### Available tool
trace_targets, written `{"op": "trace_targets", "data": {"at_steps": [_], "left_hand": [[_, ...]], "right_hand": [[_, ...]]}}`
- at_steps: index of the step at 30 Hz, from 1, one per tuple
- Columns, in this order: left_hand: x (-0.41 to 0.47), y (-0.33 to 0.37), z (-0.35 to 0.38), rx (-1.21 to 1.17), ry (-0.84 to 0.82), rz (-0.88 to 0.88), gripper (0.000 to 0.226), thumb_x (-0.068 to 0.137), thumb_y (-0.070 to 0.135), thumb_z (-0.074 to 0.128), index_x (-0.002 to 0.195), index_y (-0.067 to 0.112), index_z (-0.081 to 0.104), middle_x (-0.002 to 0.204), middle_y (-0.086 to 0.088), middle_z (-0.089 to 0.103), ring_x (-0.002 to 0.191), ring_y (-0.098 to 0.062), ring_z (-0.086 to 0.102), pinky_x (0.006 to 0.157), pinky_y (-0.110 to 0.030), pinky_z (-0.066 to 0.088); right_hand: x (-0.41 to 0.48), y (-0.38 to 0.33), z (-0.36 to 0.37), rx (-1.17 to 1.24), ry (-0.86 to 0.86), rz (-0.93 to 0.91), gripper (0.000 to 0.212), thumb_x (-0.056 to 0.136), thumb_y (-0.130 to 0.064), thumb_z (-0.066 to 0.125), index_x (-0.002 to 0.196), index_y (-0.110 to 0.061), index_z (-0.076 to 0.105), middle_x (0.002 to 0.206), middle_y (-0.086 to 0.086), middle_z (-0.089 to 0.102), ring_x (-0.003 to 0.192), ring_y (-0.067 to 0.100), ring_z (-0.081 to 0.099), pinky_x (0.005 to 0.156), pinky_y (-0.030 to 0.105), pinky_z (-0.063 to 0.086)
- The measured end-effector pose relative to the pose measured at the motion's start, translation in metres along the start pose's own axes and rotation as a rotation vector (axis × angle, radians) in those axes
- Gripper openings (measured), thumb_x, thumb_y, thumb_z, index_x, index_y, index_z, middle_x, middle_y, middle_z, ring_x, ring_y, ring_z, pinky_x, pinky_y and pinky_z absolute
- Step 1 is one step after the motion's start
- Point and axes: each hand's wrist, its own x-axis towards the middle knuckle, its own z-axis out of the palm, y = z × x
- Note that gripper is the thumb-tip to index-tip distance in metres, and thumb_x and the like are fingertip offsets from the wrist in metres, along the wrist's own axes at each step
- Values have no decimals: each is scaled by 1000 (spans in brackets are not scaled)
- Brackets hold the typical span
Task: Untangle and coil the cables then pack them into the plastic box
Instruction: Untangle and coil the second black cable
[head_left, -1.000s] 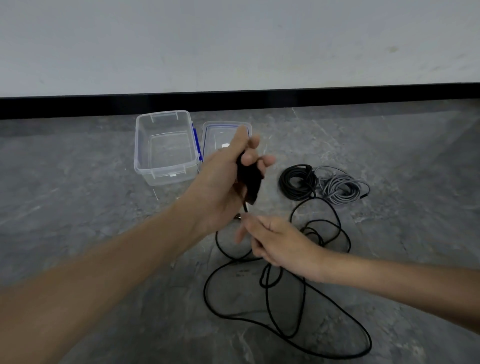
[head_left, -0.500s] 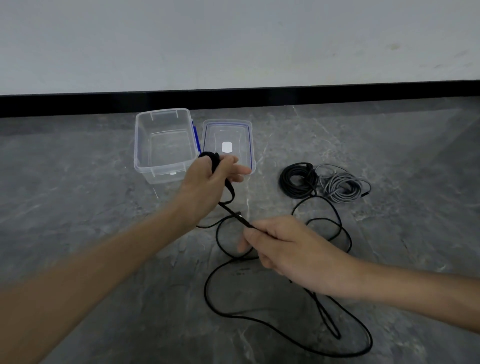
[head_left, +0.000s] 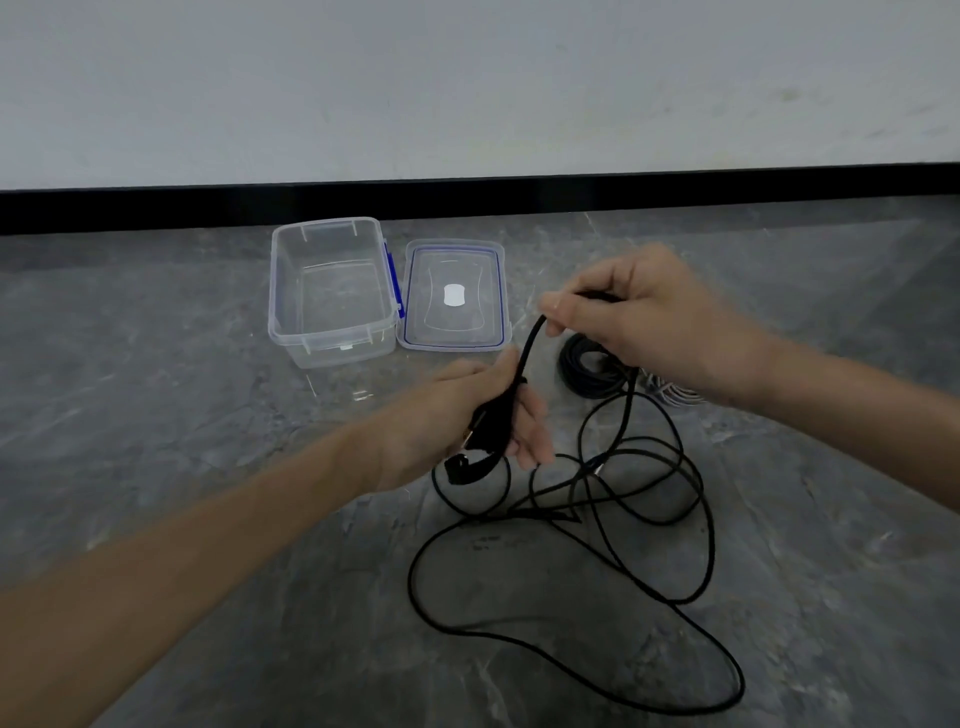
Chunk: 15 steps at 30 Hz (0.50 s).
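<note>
The left hand holds the black cable with curled fingers; the right hand pinches it higher, right of the open plastic box.

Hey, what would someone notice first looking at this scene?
Both hands mid-frame: the left hand grips one end of a black cable, the right hand pinches it higher up, the rest sprawling in tangled loops on the floor below. Behind them sit an empty clear plastic box and, to its right, its lid.
</note>
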Motion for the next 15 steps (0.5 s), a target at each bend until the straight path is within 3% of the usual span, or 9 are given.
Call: {"op": "trace_targets", "data": {"at_steps": [2,6,8,9,12,15], "left_hand": [[-2,2,6,0,-32,-20,54,89,53,30,85,6,57,68,-8,69,63,-16,62,63,-20,48],[-4,7,18,-85,-36,51,37,92,40,40,75,10,52,52,-1,58,52,-14,54,59,-19,44],[-4,11,20,-157,-16,69,34,95,37,41,73,13,51,50,2,52,49,-13,52,58,-21,45],[-5,15,20,-187,-4,74,33,95,37,43,72,14,51,49,2,50,49,-13,52,58,-20,45],[-2,25,20,-281,17,112,28,91,38,46,72,18,52,51,6,49,51,-10,52,60,-19,45],[3,36,20,-381,63,167,28,98,36,43,78,19,54,59,8,56,57,-8,56,59,-19,45]], "right_hand": [[3,4,0,54,5,5,21,92,-18,62,77,-5,68,36,-16,42,35,0,38,40,8,29],[10,18,4,206,34,54,17,88,-18,66,75,-7,66,41,-13,47,34,0,39,37,9,29],[11,29,11,286,22,69,22,85,-33,66,72,-16,71,56,11,47,38,7,30,37,18,20],[10,34,16,320,0,74,26,85,-42,63,74,-20,73,64,18,47,42,21,26,40,25,17],[4,48,37,382,-59,96,34,87,-50,60,77,-20,73,67,35,45,55,37,38,52,45,27],[-6,55,59,320,-41,92,31,86,-42,56,73,-18,69,67,29,51,63,31,46,66,37,34]]}}
